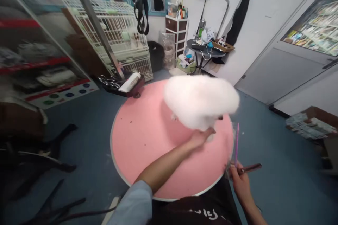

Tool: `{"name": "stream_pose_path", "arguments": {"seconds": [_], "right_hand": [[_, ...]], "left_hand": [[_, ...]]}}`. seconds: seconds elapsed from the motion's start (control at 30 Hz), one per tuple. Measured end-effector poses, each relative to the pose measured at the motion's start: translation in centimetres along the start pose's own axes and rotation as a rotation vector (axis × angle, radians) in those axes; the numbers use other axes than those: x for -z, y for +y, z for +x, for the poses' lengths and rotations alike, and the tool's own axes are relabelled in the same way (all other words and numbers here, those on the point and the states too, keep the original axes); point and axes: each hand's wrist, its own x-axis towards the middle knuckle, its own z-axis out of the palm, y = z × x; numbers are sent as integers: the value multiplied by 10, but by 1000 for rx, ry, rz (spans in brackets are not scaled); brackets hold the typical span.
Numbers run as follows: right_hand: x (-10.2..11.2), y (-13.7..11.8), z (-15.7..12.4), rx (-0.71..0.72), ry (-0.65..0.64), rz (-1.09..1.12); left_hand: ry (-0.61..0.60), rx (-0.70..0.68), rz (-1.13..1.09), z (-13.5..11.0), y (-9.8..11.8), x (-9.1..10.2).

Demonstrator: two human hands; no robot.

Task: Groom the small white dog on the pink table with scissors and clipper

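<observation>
A fluffy white dog stands on a round pink grooming table, its coat blurred by motion. My left hand reaches forward under the dog's front end and is closed around what looks like a front leg; a bit of white paw shows below the thumb. Low at the right, just past the table rim, my right hand is closed on a comb with a purple spine, held upright, its teeth blurred. A reddish-brown tool of unclear kind sticks out to the right from the same hand.
A dark tray with several scissors and a white bottle adjoins the table's far left edge. A metal post rises there, and black straps hang overhead. White cages and a cluttered side table stand behind.
</observation>
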Motion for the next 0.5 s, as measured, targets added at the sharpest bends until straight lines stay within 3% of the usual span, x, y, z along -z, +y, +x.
{"name": "stream_pose_path", "arguments": {"seconds": [0.1, 0.17, 0.33, 0.43, 0.5], "right_hand": [[0, -7, 11, 91, -57, 72], [0, -14, 12, 168, -117, 68], [-7, -21, 17, 529, -224, -45], [-16, -31, 36, 831, -220, -152], [-22, -55, 61, 1041, -197, -239]], "left_hand": [[65, -209, -96, -15, 68, 5], [101, -269, -170, -22, 121, 5], [-58, -98, -304, -30, 241, 5], [-120, -90, -332, -31, 292, 6], [-94, -107, -381, -31, 316, 5]]}}
